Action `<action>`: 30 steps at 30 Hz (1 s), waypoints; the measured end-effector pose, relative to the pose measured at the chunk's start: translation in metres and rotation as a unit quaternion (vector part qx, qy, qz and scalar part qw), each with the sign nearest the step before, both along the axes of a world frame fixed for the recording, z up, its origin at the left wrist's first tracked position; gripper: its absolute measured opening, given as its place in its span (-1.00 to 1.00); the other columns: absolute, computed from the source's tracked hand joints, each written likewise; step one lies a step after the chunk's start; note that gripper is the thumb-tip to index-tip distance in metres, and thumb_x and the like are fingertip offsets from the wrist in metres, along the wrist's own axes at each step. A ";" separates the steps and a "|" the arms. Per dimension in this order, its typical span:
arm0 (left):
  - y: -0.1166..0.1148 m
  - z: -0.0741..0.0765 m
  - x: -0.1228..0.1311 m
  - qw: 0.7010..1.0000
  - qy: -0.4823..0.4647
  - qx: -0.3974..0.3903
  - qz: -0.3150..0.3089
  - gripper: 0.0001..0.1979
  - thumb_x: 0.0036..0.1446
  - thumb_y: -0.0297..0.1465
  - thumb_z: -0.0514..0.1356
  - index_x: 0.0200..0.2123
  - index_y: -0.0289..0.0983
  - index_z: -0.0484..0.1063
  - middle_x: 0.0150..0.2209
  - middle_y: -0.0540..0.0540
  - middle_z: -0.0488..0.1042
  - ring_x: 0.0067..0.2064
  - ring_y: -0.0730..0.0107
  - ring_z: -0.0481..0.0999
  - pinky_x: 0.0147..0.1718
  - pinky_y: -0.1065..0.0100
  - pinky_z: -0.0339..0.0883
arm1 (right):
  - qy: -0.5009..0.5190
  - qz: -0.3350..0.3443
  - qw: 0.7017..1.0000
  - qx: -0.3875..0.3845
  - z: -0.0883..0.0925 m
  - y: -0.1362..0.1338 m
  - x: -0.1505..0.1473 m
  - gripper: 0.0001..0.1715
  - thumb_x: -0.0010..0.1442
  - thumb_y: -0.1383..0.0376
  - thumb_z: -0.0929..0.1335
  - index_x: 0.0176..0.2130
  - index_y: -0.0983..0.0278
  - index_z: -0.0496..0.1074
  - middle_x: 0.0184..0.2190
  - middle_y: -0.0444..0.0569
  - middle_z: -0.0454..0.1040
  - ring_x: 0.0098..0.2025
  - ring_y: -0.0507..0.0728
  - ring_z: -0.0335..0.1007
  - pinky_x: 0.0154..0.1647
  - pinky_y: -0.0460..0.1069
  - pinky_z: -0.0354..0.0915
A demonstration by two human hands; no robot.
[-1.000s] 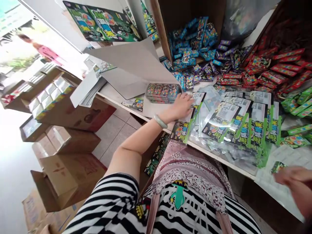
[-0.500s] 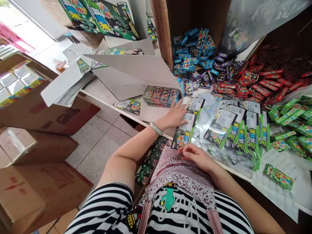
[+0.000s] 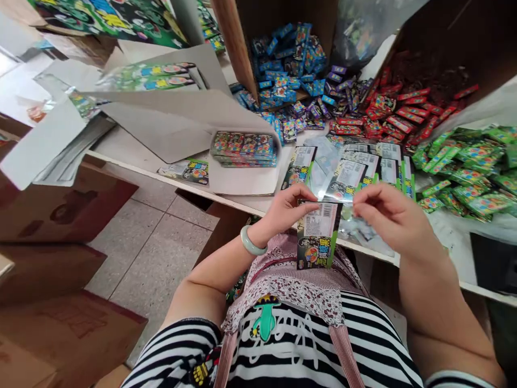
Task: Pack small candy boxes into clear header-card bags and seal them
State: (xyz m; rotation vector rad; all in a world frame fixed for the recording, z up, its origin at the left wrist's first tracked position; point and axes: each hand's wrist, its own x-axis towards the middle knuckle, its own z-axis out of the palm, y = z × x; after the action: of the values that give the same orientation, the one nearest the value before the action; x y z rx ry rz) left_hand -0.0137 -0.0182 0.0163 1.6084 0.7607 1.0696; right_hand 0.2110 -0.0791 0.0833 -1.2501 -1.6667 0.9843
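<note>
Fingertips point(image 3: 304, 200) of the left hand point(image 3: 285, 210) pinch the upper left corner of a printed pouch point(image 3: 318, 234), held upright at centre frame, just below the table edge point(image 3: 226, 195) and above the apron point(image 3: 299, 280). The right hand point(image 3: 388, 215) pinches the pouch's top edge at the right, thumb and forefinger closed on it. Judged step: opening the pouch mouth. The next move appears to call for spreading the two film layers apart at the top. More pouches point(image 3: 355, 167) lie fanned on the table above; a stack of small packs point(image 3: 245, 149) sits upper left of the hands, green packs point(image 3: 472, 172) at right.
</note>
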 end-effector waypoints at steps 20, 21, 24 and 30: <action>-0.015 0.003 0.026 0.998 0.032 0.048 -0.037 -0.55 0.35 0.05 0.02 -0.26 -0.24 0.34 -0.32 -0.05 0.41 -0.27 0.40 0.38 -0.24 0.33 0.31 | -0.279 0.255 0.925 -0.027 0.018 0.074 0.003 -0.90 0.22 0.26 0.37 -0.34 0.22 0.46 -0.51 -0.23 0.43 -0.47 0.02 0.30 -0.39 -0.08 0.11; -0.015 0.001 0.026 0.998 0.027 0.053 -0.035 -0.56 0.34 0.04 0.06 -0.25 -0.24 0.34 -0.31 -0.05 0.43 -0.27 0.40 0.39 -0.24 0.33 0.32 | -0.292 0.256 0.921 -0.038 0.020 0.075 0.001 -0.91 0.22 0.27 0.36 -0.33 0.22 0.46 -0.50 -0.22 0.44 -0.46 0.03 0.30 -0.39 -0.08 0.11; -0.013 -0.008 0.030 0.997 0.021 0.068 -0.011 -0.63 0.27 -0.03 0.22 -0.25 -0.23 0.33 -0.29 -0.04 0.46 -0.25 0.41 0.43 -0.23 0.35 0.33 | -0.329 0.250 0.908 -0.061 0.027 0.073 -0.004 -0.93 0.22 0.30 0.34 -0.32 0.23 0.44 -0.47 -0.18 0.46 -0.43 0.05 0.31 -0.40 -0.06 0.09; -0.011 -0.022 0.034 0.994 0.007 0.103 0.045 -0.71 0.22 -0.25 0.32 -0.17 -0.22 0.27 -0.25 -0.02 0.41 -0.21 0.44 0.46 -0.18 0.37 0.40 | -0.327 0.192 0.923 -0.060 0.021 0.069 -0.008 -0.89 0.23 0.29 0.33 -0.36 0.23 0.38 -0.45 -0.15 0.45 -0.40 0.07 0.29 -0.37 -0.03 0.08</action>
State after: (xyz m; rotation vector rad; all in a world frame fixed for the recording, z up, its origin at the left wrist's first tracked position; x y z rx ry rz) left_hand 0.0207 -0.0289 -0.0061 1.7702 0.7575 1.2362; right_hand 0.2034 -0.0105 0.1041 -1.4671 -2.4747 0.9582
